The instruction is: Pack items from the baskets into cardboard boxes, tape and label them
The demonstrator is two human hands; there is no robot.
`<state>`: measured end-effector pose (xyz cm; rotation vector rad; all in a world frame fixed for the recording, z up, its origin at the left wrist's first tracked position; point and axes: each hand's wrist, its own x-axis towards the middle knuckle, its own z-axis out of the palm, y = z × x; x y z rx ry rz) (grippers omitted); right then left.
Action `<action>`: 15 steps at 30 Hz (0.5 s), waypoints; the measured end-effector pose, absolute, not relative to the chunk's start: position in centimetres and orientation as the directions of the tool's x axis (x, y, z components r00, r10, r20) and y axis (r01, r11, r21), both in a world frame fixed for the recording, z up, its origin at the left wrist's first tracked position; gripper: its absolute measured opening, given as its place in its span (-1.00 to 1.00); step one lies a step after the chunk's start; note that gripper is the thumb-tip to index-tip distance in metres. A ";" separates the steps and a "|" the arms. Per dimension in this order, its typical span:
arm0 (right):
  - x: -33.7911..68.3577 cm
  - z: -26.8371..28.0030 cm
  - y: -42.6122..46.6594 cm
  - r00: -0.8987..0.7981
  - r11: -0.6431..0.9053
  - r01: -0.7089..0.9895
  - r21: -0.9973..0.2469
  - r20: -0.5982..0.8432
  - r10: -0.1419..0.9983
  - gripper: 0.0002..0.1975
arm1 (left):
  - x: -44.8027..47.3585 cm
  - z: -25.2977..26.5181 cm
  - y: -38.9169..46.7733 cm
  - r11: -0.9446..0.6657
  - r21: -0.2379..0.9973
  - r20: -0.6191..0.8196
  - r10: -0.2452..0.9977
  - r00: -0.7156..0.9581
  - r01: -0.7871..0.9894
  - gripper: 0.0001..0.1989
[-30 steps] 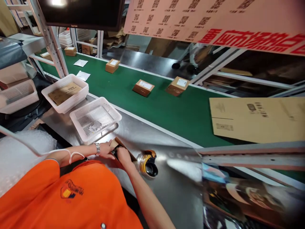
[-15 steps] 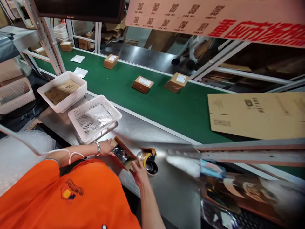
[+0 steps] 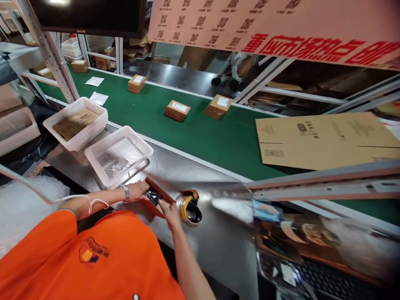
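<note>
We have a small brown cardboard box at the near edge of the steel worktable, right in front of our body. Its long axis runs diagonally, from near-left up to far-right, pointing toward the tape dispenser. Box is open, flap raised on the far side, with something dark and glossy inside; we cannot tell what it is.

Our left hand grips the box's left end, fingers wrapped on the cardboard. Our right hand presses on the box's near-right edge, fingers curled onto it.

White mesh basket sits just beyond the box to the left, close. The dispenser is just beside the box's right end. Bare steel runs open to the right of the dispenser and beyond, up to the green conveyor, where small labelled parcels lie well apart from our hands.
</note>
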<state>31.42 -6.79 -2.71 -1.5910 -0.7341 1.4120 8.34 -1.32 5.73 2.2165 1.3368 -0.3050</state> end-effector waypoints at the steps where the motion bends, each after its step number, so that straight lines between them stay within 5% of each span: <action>1: 31.9 -2.7 -6.9 0.166 -0.489 -0.148 -0.859 -0.509 0.844 -0.29 | 8.6 5.7 -1.1 -0.312 0.328 -0.456 0.775 0.439 0.892 -0.38; 7: 34.3 -2.5 -7.0 -0.017 -0.681 -0.365 -0.635 -0.727 0.687 -0.31 | 9.5 4.9 0.1 -0.027 0.378 -0.462 0.861 0.213 0.926 -0.02; 15: 33.0 -4.3 -9.2 0.140 -0.534 -0.250 -0.808 -0.576 0.805 -0.04 | 8.1 4.7 0.9 0.090 0.503 -0.491 0.848 0.199 0.859 -0.16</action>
